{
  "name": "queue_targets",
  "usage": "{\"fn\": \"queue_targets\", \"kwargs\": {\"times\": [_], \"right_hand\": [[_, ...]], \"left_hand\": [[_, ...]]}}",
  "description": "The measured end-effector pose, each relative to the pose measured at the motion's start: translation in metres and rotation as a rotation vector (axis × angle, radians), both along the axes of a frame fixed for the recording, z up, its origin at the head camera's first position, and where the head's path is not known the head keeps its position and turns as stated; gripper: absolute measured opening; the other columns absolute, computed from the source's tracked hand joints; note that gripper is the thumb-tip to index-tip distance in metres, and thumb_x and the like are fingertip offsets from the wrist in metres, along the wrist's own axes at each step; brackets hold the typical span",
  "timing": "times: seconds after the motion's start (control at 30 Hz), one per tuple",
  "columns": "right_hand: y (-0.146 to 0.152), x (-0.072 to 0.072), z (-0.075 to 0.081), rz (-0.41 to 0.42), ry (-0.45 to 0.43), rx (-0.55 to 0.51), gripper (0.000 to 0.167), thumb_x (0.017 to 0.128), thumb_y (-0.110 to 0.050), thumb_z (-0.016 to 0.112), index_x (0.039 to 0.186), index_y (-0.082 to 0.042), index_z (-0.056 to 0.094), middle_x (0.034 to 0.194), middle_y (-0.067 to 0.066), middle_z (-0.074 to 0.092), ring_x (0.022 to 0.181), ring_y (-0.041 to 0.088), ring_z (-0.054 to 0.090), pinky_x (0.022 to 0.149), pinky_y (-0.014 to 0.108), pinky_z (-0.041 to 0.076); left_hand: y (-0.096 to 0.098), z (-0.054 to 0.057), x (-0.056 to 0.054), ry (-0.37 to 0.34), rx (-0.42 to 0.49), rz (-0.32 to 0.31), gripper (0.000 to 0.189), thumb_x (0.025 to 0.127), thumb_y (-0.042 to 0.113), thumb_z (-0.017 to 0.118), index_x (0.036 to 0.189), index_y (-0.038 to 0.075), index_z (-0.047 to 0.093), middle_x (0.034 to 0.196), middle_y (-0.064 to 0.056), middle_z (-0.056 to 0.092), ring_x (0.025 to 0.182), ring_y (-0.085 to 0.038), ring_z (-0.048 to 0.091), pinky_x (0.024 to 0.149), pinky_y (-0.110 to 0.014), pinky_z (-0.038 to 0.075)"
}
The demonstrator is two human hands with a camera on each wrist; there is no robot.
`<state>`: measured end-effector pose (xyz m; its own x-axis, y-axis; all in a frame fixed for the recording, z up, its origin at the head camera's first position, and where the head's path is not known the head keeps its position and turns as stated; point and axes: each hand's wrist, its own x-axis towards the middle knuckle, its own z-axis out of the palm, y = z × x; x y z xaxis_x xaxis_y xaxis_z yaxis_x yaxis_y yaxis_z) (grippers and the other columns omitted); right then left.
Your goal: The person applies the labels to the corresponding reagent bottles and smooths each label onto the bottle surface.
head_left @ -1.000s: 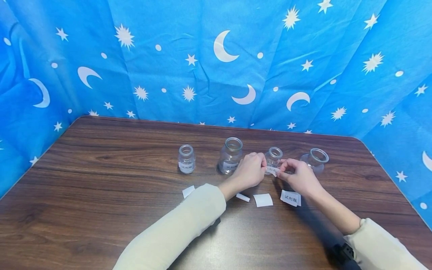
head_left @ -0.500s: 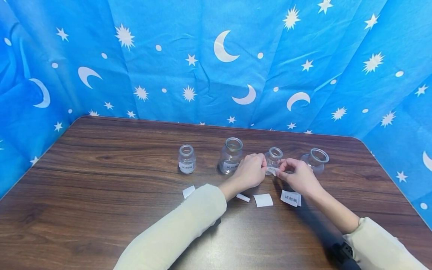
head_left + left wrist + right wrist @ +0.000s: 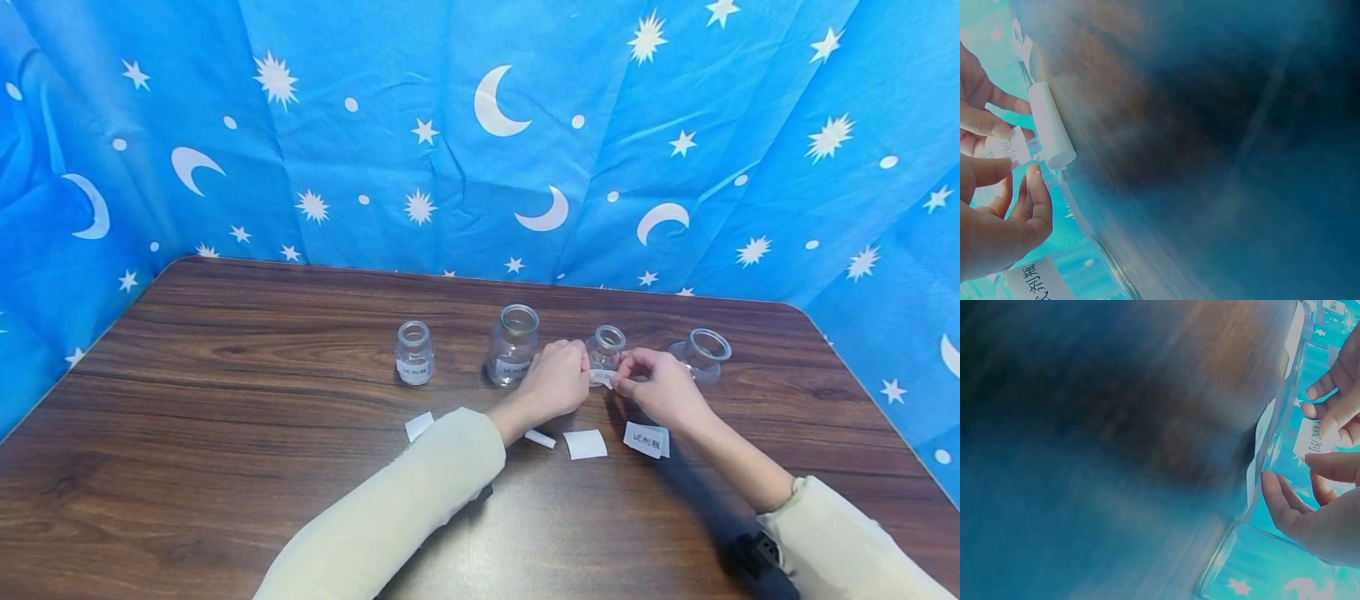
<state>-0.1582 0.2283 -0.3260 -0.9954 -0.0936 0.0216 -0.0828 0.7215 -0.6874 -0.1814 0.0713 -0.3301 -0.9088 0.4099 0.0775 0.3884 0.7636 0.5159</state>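
Observation:
In the head view, a white paper label (image 3: 602, 377) with printed characters lies across the front of a small clear glass bottle (image 3: 606, 343). My left hand (image 3: 557, 379) pinches the label's left end and hides part of the bottle's side. The thumb and fingers of my right hand (image 3: 663, 385) pinch its right end. Up close in the left wrist view, the label (image 3: 1019, 147) spans the gap between both hands. The right wrist view shows the label (image 3: 1310, 439) with its characters facing outward, its ends under the thumbs.
Left of the hands stand a small labelled bottle (image 3: 415, 354) and a larger labelled bottle (image 3: 515, 333). A wide bottle (image 3: 701, 354) stands at right. Nearer lie a label stack (image 3: 645, 440), a white paper piece (image 3: 585, 444), a curled strip (image 3: 540, 438) and another paper (image 3: 418, 426).
My right hand has shifted slightly left with the label's right end. The bottle behind the label has moved slightly left as well. My left hand stays in place.

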Motion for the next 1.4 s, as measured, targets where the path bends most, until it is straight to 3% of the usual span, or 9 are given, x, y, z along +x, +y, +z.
{"fn": "queue_targets", "kwargs": {"times": [0.13, 0.37, 0.63, 0.93, 1.1, 1.23, 1.4], "right_hand": [[0.0, -0.001, -0.001, -0.009, 0.007, 0.011, 0.006, 0.083, -0.001, 0.061, 0.08, -0.001, 0.056, 0.094, 0.017, 0.061, 0.07, 0.022, 0.048, 0.05, 0.027, 0.033], [0.0, -0.001, 0.0, -0.024, 0.01, 0.016, 0.005, 0.083, -0.001, 0.061, 0.082, -0.001, 0.056, 0.091, 0.016, 0.061, 0.069, 0.021, 0.048, 0.05, 0.026, 0.034], [0.0, -0.001, -0.001, -0.018, 0.033, 0.034, 0.006, 0.082, -0.001, 0.062, 0.081, 0.0, 0.057, 0.074, 0.009, 0.06, 0.061, 0.018, 0.047, 0.048, 0.026, 0.033], [0.004, 0.003, -0.002, 0.003, 0.106, 0.06, 0.011, 0.08, -0.004, 0.067, 0.081, -0.001, 0.056, 0.079, 0.01, 0.062, 0.071, 0.021, 0.054, 0.058, 0.029, 0.042], [0.007, 0.003, -0.001, 0.05, 0.091, -0.014, 0.021, 0.081, -0.001, 0.067, 0.095, 0.004, 0.052, 0.084, 0.013, 0.063, 0.073, 0.02, 0.06, 0.059, 0.023, 0.047], [0.011, 0.003, -0.001, 0.087, 0.089, -0.017, 0.03, 0.081, 0.0, 0.065, 0.106, 0.007, 0.05, 0.09, 0.018, 0.063, 0.08, 0.026, 0.063, 0.064, 0.026, 0.051], [0.013, 0.004, -0.003, 0.11, 0.137, 0.047, 0.03, 0.08, -0.001, 0.067, 0.106, 0.006, 0.053, 0.092, 0.019, 0.063, 0.084, 0.031, 0.064, 0.069, 0.036, 0.051]], "left_hand": [[0.0, 0.0, 0.001, 0.013, 0.013, 0.008, 0.012, 0.086, 0.015, 0.059, 0.076, 0.014, 0.053, 0.075, 0.004, 0.045, 0.071, -0.01, 0.045, 0.062, -0.022, 0.039], [-0.001, -0.001, 0.001, 0.025, 0.047, 0.014, 0.013, 0.085, 0.013, 0.06, 0.074, 0.014, 0.053, 0.078, 0.003, 0.043, 0.072, -0.011, 0.046, 0.065, -0.024, 0.04], [-0.001, -0.001, 0.001, 0.056, 0.043, 0.026, 0.014, 0.085, 0.015, 0.062, 0.074, 0.013, 0.054, 0.075, 0.004, 0.046, 0.073, -0.01, 0.048, 0.067, -0.023, 0.042], [0.0, 0.0, 0.004, 0.023, 0.055, 0.032, 0.013, 0.086, 0.019, 0.063, 0.084, 0.013, 0.052, 0.078, 0.003, 0.049, 0.074, -0.011, 0.051, 0.066, -0.023, 0.042], [-0.001, 0.0, 0.005, -0.01, 0.105, 0.047, 0.027, 0.086, 0.02, 0.064, 0.107, 0.01, 0.049, 0.096, -0.002, 0.059, 0.089, -0.016, 0.058, 0.075, -0.026, 0.045], [-0.003, -0.002, 0.004, -0.035, 0.098, 0.012, 0.037, 0.088, 0.023, 0.062, 0.119, 0.01, 0.049, 0.106, -0.002, 0.06, 0.097, -0.015, 0.057, 0.08, -0.025, 0.044], [-0.003, -0.004, 0.001, -0.033, 0.057, -0.029, 0.035, 0.088, 0.026, 0.061, 0.118, 0.011, 0.051, 0.106, -0.001, 0.06, 0.097, -0.013, 0.057, 0.081, -0.024, 0.043]]}}
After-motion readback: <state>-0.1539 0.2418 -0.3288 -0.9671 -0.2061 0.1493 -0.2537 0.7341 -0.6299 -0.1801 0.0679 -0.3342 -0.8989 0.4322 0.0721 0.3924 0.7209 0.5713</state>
